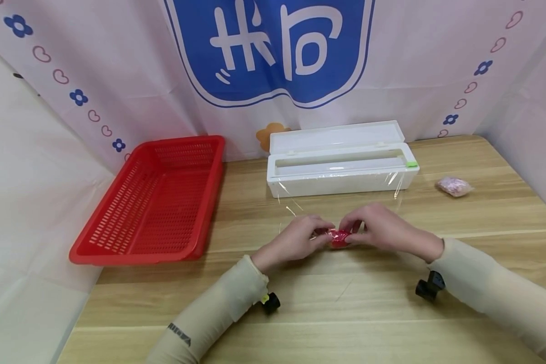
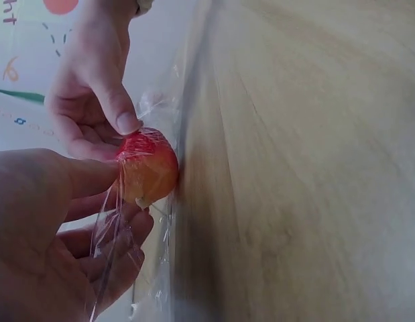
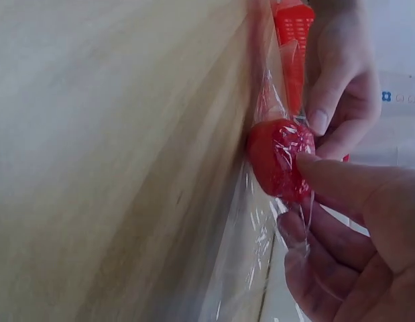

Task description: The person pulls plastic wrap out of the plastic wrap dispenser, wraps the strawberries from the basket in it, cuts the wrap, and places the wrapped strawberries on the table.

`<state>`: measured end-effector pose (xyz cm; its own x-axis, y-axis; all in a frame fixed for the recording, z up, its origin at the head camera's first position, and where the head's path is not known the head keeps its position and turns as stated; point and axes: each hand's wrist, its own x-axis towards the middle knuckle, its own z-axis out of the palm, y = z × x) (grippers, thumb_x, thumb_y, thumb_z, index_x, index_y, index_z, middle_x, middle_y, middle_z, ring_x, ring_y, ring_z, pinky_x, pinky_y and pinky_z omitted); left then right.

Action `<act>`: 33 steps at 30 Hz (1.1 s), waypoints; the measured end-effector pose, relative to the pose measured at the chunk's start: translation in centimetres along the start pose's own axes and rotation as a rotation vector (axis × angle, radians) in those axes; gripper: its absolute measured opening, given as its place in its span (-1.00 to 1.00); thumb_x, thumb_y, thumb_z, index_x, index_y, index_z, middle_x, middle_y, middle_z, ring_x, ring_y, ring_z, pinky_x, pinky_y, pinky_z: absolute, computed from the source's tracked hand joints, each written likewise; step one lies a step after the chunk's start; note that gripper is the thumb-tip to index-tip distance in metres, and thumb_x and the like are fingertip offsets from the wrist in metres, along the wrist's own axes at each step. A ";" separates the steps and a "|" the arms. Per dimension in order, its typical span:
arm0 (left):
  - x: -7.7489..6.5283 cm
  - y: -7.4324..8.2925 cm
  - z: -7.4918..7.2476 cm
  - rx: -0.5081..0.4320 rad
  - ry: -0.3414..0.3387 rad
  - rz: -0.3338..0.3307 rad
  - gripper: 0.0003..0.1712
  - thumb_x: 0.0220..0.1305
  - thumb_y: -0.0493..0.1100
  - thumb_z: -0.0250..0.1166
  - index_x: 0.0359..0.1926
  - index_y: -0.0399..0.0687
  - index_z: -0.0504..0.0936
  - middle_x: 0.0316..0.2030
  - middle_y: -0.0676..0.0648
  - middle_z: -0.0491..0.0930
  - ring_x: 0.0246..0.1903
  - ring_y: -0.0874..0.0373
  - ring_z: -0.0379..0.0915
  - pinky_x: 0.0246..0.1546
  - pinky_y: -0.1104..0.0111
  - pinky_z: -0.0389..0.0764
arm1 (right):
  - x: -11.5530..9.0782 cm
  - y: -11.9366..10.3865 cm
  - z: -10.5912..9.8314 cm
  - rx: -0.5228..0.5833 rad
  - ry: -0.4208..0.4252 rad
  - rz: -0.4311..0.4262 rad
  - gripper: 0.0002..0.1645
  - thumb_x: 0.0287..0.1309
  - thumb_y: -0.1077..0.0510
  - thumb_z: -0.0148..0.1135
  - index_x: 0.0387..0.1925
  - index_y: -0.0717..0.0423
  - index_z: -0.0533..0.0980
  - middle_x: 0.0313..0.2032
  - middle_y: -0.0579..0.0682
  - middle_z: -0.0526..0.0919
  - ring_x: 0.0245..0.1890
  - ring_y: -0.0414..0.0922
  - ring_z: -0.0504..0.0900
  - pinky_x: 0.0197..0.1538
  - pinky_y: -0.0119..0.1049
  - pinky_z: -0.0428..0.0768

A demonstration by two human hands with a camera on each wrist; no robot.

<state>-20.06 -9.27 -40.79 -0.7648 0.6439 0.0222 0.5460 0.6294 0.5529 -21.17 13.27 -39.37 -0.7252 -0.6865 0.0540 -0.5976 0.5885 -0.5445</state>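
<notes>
A small round red-and-orange fruit (image 2: pixel 150 168), its exact kind unclear, sits on the table in front of the white box. Clear cling film (image 3: pixel 261 255) is drawn over it and runs back toward the box. From the left side, my left hand (image 1: pixel 302 236) holds the fruit through the film, thumb and fingers at its edge. My right hand (image 1: pixel 377 227) grips the opposite side; in the right wrist view its thumb presses the film onto the red surface, with the other fingers curled below. Film creases tightly over the fruit and hangs loose around the fingers.
Behind the hands stands a long white cling film dispenser box (image 1: pixel 341 184), lid raised, with a green piece at its right end. A film-wrapped pinkish item (image 1: pixel 455 186) lies at the right. The red plastic basket (image 1: pixel 211 202) stands at the left, and a printed cloth hangs behind.
</notes>
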 end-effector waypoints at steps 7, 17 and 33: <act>-0.1 0.6 -0.3 0.147 0.100 0.021 -0.61 0.27 0.00 0.25 0.07 -0.03 0.62 -0.09 0.02 0.62 -0.10 0.21 0.51 -0.03 0.38 0.56 | 0.5 1.4 -0.3 0.156 -0.072 0.014 -0.82 0.04 0.12 0.39 -0.25 -0.10 0.64 -0.33 -0.23 0.71 -0.33 -0.32 0.62 -0.19 -0.34 0.64; 0.5 1.1 0.5 0.243 0.082 0.140 -0.58 0.07 -0.10 0.44 0.00 0.04 0.63 -0.12 0.09 0.57 -0.10 0.28 0.44 0.05 0.46 0.48 | 0.7 2.1 -0.4 0.112 -0.039 0.019 -0.80 0.04 0.06 0.38 -0.25 -0.09 0.60 -0.32 -0.22 0.71 -0.29 -0.31 0.63 -0.16 -0.30 0.62; 1.3 0.2 0.3 0.178 0.073 0.037 -0.68 0.23 -0.08 0.30 -0.02 -0.04 0.56 -0.13 0.05 0.65 -0.05 0.17 0.51 0.10 0.32 0.51 | 0.9 1.4 -0.1 -0.138 0.084 -0.112 -0.61 -0.22 0.01 0.54 -0.24 -0.08 0.66 -0.26 -0.21 0.72 -0.23 -0.24 0.63 -0.06 -0.21 0.59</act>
<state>-20.81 -8.17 -40.90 -0.7621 0.6390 0.1041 0.6214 0.6770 0.3944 -22.71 13.52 -39.96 -0.6743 -0.7160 0.1807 -0.7130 0.5675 -0.4117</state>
